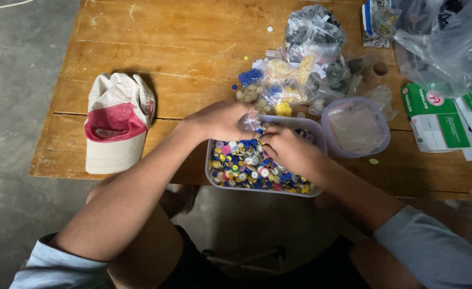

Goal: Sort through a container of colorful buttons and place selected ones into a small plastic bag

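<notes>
A worn wooden table [139,43] fills the upper frame, grey concrete floor [11,80] at left. At centre sits a clear tub [318,130] of coloured buttons [241,166]. The left hand [220,119] pinches a small clear bag [249,121] at the tub's upper rim; the right hand [289,150], fingers bunched, digs among the buttons. A cap [117,123] lies at left.

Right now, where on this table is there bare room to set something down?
Bare wooden table lies beyond the cap, left of the pile of small bags. A narrower strip lies between cap and button tub. The right side is crowded: round container, large plastic bag, green-and-white boxes.
</notes>
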